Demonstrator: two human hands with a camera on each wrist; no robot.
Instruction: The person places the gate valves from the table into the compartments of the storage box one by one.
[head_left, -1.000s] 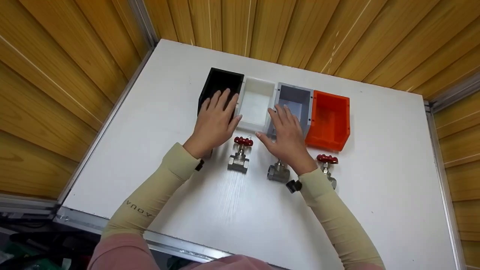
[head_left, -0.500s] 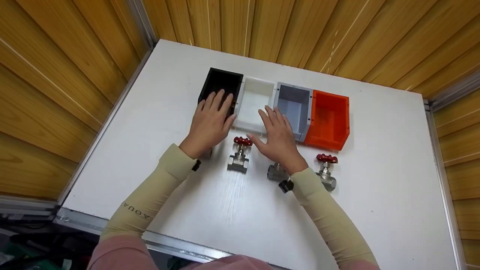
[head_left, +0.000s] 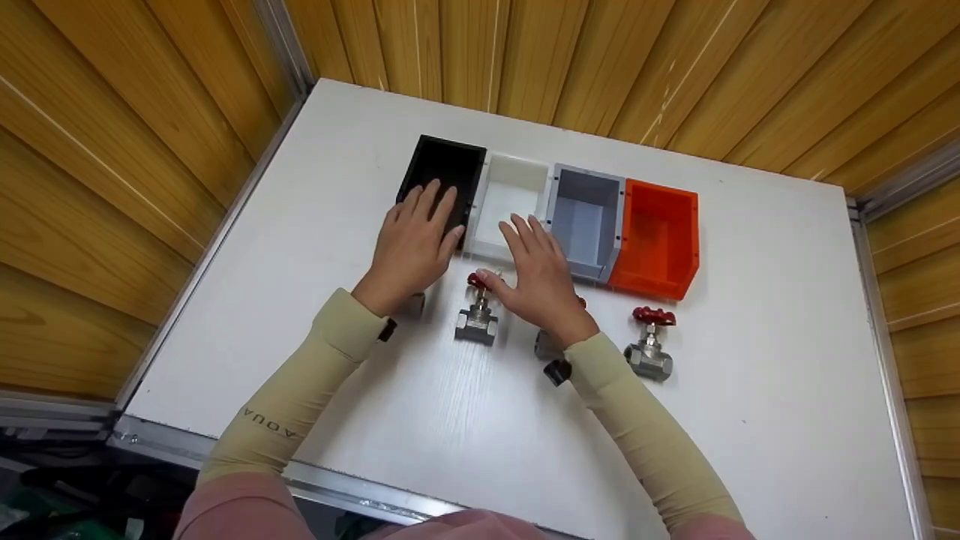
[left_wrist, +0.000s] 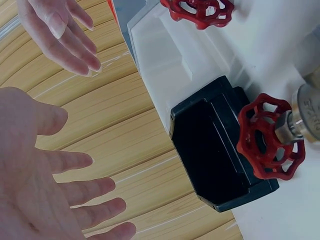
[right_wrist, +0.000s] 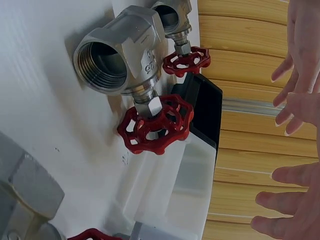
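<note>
The left hand [head_left: 409, 247] hovers with spread, straight fingers over the front of the black bin [head_left: 444, 166]. The right hand [head_left: 536, 281], fingers extended, is above the front of the white bin [head_left: 513, 196] and the grey bin [head_left: 587, 217]. Neither hand holds anything. A valve with a red handwheel [head_left: 476, 325] stands below the white bin, its wheel partly behind the right thumb. Another valve [head_left: 547, 345] is mostly hidden under the right hand. In the left wrist view a red handwheel [left_wrist: 270, 137] is beside the black bin [left_wrist: 210, 150]; the left palm [left_wrist: 30, 175] faces the camera.
An orange bin [head_left: 658, 240] adjoins the grey bin on the right. In front of it stands another valve [head_left: 649, 360]. Wood-patterned walls [head_left: 600, 67] rise behind the white table [head_left: 780, 337] and at its sides.
The right hand has moved left, from over the grey bin toward the white bin, uncovering the rightmost valve. The left hand has shifted slightly left and toward the body.
</note>
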